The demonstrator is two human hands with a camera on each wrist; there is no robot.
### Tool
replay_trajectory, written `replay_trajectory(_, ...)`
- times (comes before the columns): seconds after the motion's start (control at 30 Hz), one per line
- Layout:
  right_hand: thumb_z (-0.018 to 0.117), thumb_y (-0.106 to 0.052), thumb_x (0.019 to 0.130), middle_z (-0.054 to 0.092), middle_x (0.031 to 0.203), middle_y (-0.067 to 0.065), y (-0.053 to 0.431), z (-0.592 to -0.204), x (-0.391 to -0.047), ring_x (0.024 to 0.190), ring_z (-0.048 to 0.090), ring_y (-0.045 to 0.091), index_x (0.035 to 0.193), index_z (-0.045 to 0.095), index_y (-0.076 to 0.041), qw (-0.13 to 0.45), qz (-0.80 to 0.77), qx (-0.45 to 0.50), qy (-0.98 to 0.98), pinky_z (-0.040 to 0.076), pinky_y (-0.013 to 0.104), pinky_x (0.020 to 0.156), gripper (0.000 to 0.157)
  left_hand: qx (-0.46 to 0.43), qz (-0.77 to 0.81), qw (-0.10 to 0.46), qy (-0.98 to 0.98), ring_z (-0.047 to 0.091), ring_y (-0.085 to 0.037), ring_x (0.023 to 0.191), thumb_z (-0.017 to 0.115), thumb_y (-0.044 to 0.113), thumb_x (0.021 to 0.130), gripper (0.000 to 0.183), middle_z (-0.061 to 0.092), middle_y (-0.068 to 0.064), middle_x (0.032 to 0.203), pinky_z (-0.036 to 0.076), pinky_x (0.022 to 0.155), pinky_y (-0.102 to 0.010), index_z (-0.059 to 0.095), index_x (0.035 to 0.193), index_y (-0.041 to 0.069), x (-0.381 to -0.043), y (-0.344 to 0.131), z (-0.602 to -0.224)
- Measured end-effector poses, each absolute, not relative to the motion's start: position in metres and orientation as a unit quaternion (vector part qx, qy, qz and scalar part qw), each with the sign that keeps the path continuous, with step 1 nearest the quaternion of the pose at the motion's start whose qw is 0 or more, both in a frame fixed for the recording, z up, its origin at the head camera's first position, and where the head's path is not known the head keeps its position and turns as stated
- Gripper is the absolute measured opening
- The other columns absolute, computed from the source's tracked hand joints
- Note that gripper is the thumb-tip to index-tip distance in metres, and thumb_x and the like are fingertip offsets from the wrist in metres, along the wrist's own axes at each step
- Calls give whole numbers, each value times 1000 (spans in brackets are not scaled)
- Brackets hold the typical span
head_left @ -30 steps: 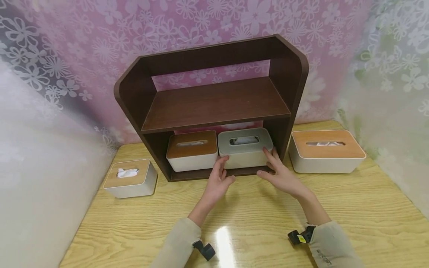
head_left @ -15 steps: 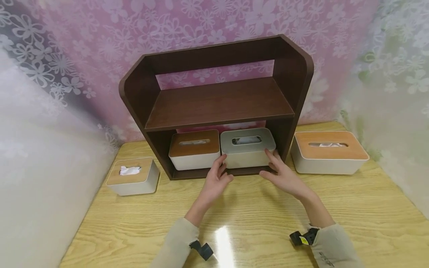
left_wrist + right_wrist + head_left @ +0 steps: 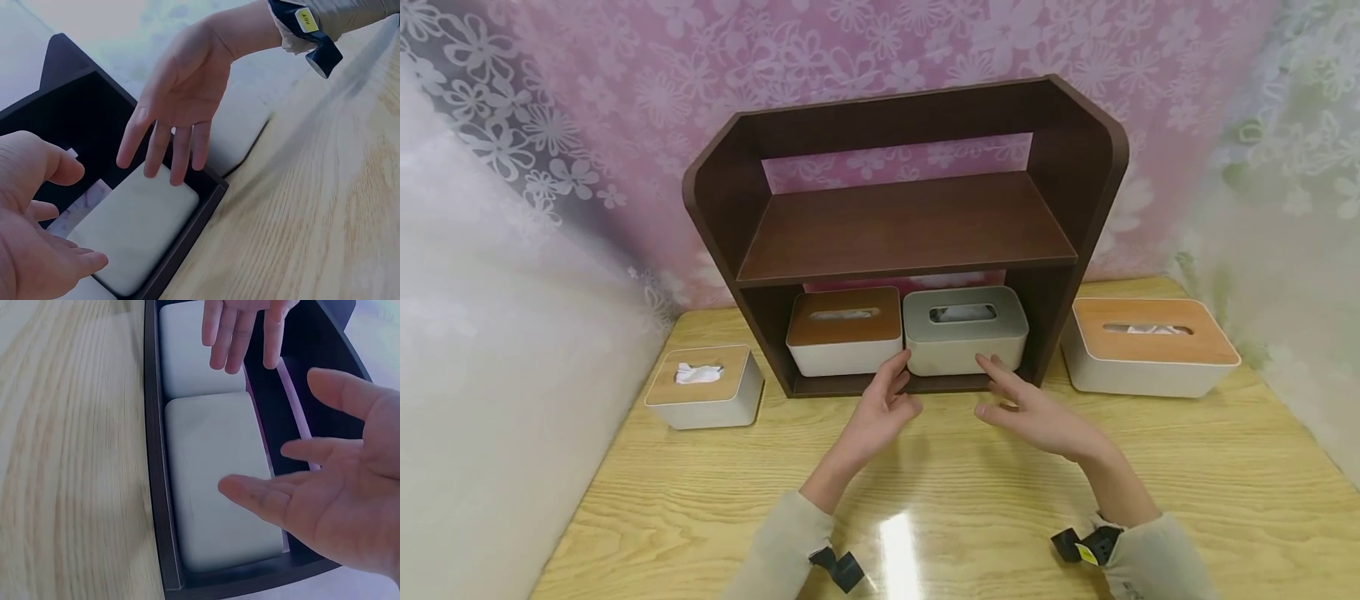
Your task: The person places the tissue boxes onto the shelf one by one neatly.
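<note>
A tissue box with a grey-green lid (image 3: 966, 333) stands on the lower shelf of a dark brown rack (image 3: 910, 225). Beside it on the left is a tissue box with a brown wooden lid (image 3: 844, 333). My left hand (image 3: 880, 412) is in front of the seam between these two boxes, fingers extended. Before the right part of the grey-lidded box is my right hand (image 3: 1037, 417), its fingers spread and slightly bent. Both palms face inward with nothing held, as the right wrist view shows of the right hand (image 3: 337, 469) in front of the white box side (image 3: 219, 481).
On the table (image 3: 940, 492), left of the rack, sits a smaller tissue box with a light wooden lid (image 3: 703, 387). Another with an orange-brown lid (image 3: 1153, 346) stands close to the rack's right side. A floral curtain (image 3: 865, 50) hangs behind.
My right hand has moved off the right corner of the grey-lidded box, inward and slightly down. The left hand stays near the seam. The whole scene shifts a little to the right in view.
</note>
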State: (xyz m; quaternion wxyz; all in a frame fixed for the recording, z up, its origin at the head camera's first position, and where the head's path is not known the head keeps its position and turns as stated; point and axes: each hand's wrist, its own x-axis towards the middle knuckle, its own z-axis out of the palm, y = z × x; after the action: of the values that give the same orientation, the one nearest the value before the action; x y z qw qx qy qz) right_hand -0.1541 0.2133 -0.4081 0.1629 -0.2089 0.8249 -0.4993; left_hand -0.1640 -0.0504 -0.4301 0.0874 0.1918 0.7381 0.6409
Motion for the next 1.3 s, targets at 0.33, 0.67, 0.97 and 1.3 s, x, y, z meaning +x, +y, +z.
replay_trajectory(0.33,55,-34,102,6,166,15,209,-414,-151,145,18,51,161,10,-14,194,-483,-231,822,32,66,107,77,189,644,100,734,25,-38,147,54,7,97,70,20,-15,163,26,116,-53,21,158,7,-160,-55,-427)
replay_trajectory(0.67,56,-34,102,10,165,16,204,-411,-148,144,20,51,161,14,-19,209,-474,-236,822,32,65,107,74,191,573,106,790,29,-35,146,54,17,101,59,29,-8,160,29,115,-51,30,155,13,-160,-83,-400)
replay_trajectory(0.97,56,-33,102,16,163,19,195,-415,-142,142,26,51,160,19,-16,210,-468,-242,824,34,64,107,70,241,460,147,842,37,-24,142,55,32,102,52,42,-3,153,33,113,-51,42,149,13,-151,-123,-378)
replay_trajectory(1.3,56,-30,103,18,162,20,184,-414,-140,141,28,52,159,22,-13,200,-481,-260,813,36,63,106,68,238,452,158,845,34,-28,143,53,32,104,54,39,-5,155,33,112,-53,39,151,10,-151,-169,-365)
